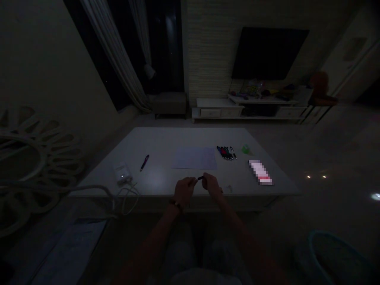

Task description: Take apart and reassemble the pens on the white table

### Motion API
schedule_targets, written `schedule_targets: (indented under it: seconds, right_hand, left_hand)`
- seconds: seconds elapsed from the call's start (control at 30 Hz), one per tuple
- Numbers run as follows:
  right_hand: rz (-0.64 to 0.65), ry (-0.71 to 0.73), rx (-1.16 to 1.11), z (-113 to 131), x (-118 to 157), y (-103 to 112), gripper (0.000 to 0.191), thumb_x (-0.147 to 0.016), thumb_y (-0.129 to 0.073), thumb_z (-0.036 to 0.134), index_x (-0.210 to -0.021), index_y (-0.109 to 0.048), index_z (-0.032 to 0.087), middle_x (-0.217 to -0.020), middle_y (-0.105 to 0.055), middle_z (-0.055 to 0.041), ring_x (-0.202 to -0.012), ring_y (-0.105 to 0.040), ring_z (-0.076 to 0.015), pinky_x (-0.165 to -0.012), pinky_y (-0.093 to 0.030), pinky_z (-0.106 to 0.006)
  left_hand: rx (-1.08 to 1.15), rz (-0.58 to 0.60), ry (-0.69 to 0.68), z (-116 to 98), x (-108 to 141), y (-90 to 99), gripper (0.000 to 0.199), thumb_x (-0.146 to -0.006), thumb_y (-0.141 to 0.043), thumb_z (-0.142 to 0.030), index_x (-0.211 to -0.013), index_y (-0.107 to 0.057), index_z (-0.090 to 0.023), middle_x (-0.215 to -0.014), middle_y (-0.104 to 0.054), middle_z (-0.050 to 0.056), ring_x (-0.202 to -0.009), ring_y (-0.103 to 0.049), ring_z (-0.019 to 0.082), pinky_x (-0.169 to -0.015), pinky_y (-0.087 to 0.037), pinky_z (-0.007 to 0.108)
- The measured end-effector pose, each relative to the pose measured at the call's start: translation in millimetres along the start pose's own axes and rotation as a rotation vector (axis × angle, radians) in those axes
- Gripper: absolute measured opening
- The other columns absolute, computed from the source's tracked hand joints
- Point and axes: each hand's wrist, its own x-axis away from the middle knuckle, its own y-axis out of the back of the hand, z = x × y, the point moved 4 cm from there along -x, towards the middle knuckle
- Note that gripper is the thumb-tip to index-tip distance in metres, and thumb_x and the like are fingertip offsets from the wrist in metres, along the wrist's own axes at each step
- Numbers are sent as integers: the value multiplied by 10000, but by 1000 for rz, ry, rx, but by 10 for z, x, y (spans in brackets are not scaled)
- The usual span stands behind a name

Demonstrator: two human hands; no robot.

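Note:
My left hand (184, 189) and my right hand (211, 183) meet over the near edge of the white table. Each one is closed in a pinch on an end of a small dark pen (200, 178), of which only a short length shows between the fingers. Just beyond them lies a sheet of white paper (194, 158). A group of several pens (225, 152) with differently coloured parts sits side by side to the right of the paper. One more pen (144, 162), dark with purple, lies alone on the left. A tiny clear piece (229, 188) is beside my right hand.
At the right of the white table (160, 138) are a phone (260, 172) with a lit screen and a small green item (246, 149). A white charger-like box (121, 173) with cables (130, 192) is at the left edge. The room is dim.

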Motion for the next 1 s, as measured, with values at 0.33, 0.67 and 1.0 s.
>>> schedule_targets:
  seconds: [0.33, 0.67, 1.0]
  right_hand:
    - [111, 51, 115, -29, -44, 181, 343, -665, -633, 500, -725, -600, 164, -539, -578, 13, -434, -494, -98, -405, -356, -205]
    - [155, 9, 116, -33, -72, 145, 349, -716, -591, 490, -747, -596, 143, -607, -633, -27, -424, -538, -100, -353, -343, -186]
    - [145, 35, 77, -116, -102, 136, 382, -692, -624, 492, -834, -598, 138, -683, -663, -44, -471, -574, -104, -378, -382, -179]
  left_hand:
    - [-74, 3, 13, 151, 70, -85, 176, -864, -509, -295, -921, -664, -237, -859, -687, 43, -819, -588, 164, -775, -350, 337]
    - [-88, -44, 3, 202, 84, -84, 145, -859, -521, -275, -902, -656, -241, -872, -686, 28, -838, -592, 168, -778, -329, 342]
    - [-115, -49, -2, 175, 73, -55, 174, -879, -482, -277, -931, -641, -230, -891, -690, 38, -847, -592, 170, -793, -323, 349]
